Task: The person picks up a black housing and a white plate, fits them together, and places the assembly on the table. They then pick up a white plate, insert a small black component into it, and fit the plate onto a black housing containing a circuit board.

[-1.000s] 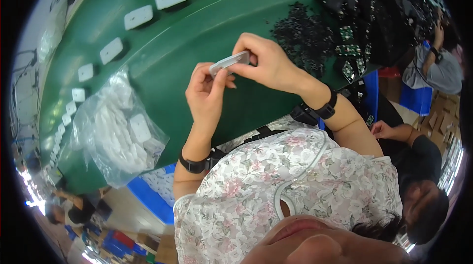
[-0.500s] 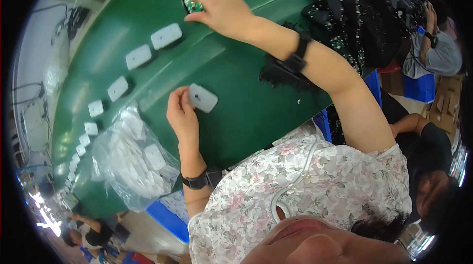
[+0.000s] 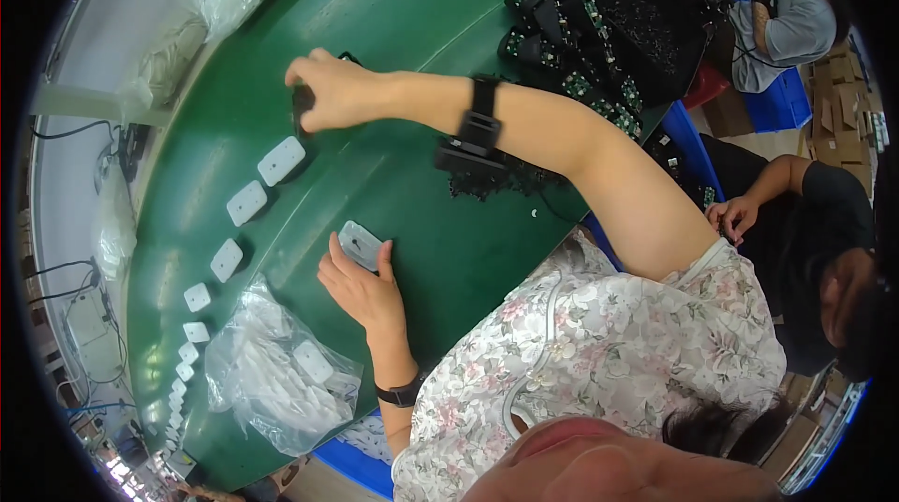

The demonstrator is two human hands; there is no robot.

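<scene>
My left hand [image 3: 363,298] holds a white plastic cover [image 3: 359,245], fingers along one side and thumb on the other. The cover is a rounded rectangle with a small dark mark near its middle. Farther off, my right hand [image 3: 342,95] is closed round a flat black casing [image 3: 302,105], mostly hidden by the fingers. Just below that hand lies the nearest white cover of a row [image 3: 281,160], with another white cover [image 3: 247,203] beside it. Each wrist wears a black strap; the right one carries a black box [image 3: 471,151].
The row of white covers curves away along the green table [image 3: 403,179]. A clear bag [image 3: 272,361] of white parts lies left of my left arm. Black casings with circuit boards [image 3: 599,71] and a black tray [image 3: 646,20] are at right. Co-workers sit along the right.
The view has shifted. My right hand has carried the black casing left, above the row, and its green board no longer shows. My left hand now grips the white cover from both sides.
</scene>
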